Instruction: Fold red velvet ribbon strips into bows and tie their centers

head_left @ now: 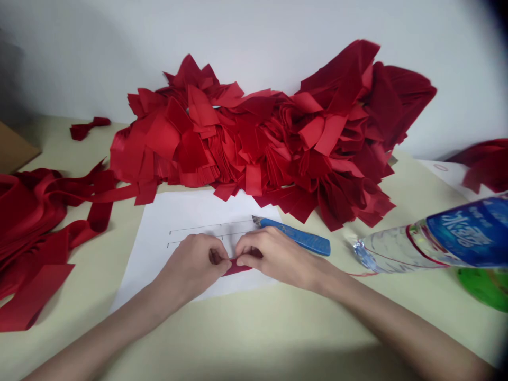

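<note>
My left hand (203,257) and my right hand (266,254) meet fingertip to fingertip over a white sheet of paper (146,270). Both pinch a short piece of red ribbon (238,270), mostly hidden under the fingers. Ruled black lines with small tick marks run across the sheet above the hands. Just beyond my right hand lies a blue utility knife (304,239), its dark tip pointing left over the paper.
A big heap of cut red ribbon pieces (246,137) fills the back against the wall. Long red ribbon (32,211) lies in loops at left. On the right are a water bottle (416,238) with red thread around it, a green object (484,286) and another paper (444,172).
</note>
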`<state>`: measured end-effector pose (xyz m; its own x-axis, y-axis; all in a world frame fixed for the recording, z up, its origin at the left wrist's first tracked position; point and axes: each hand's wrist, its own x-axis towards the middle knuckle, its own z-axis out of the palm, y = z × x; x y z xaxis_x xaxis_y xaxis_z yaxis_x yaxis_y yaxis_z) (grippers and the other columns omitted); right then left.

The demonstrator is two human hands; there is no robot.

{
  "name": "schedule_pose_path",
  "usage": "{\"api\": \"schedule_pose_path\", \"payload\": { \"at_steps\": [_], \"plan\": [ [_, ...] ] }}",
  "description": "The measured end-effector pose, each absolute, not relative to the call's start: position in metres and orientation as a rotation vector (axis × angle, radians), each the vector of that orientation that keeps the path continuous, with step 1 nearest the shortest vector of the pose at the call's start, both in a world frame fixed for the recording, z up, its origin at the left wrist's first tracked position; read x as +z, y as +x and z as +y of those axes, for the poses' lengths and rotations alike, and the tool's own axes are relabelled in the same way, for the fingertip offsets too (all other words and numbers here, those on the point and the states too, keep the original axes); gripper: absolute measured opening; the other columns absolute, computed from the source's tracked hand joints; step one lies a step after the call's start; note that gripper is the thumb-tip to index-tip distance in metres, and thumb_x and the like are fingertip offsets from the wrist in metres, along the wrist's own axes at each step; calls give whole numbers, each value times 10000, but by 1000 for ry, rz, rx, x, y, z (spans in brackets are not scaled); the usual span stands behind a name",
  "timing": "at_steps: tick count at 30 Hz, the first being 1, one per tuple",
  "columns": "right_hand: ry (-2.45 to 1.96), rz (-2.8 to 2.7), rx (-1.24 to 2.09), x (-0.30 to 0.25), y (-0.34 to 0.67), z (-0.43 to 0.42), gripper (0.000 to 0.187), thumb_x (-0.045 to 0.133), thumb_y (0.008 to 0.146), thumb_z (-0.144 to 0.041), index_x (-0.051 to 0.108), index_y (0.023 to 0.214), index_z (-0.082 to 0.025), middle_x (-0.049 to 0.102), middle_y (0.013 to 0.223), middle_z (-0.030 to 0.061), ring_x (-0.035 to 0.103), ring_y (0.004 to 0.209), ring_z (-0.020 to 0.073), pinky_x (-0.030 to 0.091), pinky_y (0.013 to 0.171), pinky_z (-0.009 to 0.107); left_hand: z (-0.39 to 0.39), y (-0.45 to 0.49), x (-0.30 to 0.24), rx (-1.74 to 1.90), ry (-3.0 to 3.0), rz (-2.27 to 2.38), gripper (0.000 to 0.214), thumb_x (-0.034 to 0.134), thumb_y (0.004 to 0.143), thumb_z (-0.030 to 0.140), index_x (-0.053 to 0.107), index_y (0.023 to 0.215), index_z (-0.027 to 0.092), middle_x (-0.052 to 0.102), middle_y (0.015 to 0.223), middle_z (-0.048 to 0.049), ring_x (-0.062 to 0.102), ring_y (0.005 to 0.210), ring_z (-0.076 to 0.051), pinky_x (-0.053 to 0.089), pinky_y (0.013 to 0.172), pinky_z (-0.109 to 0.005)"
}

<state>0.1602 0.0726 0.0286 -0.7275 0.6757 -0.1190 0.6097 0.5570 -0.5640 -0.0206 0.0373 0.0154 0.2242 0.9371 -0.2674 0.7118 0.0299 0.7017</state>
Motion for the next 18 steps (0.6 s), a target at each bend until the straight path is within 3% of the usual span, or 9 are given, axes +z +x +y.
{"api": "schedule_pose_path", "payload": {
  "at_steps": [6,12,18],
  "plan": [
    [-868,-2798,586,18,165,65,158,471,906,-162,625,938,-146,638,849,47,583,804,149,436,737,276,26,-25,10,376,1999,1466,170,455,824,158,565,699,192,581,726,17,522,625,-135,401,590,-281],
    [-652,-2873,194,3,173,58,245,358,928,-97,601,898,-109,577,818,71,526,744,160,451,694,294,15,-25,6,342,2342,1383,255,316,913,109,545,820,167,564,837,-43,528,758,-184,450,667,-344],
    [-626,-2884,152,2,173,58,226,374,927,-110,587,850,-116,558,794,60,517,756,156,443,715,290,12,-28,2,453,2342,1355,195,381,912,123,569,897,175,588,841,-40,536,788,-193,461,672,-343]
  ]
}}
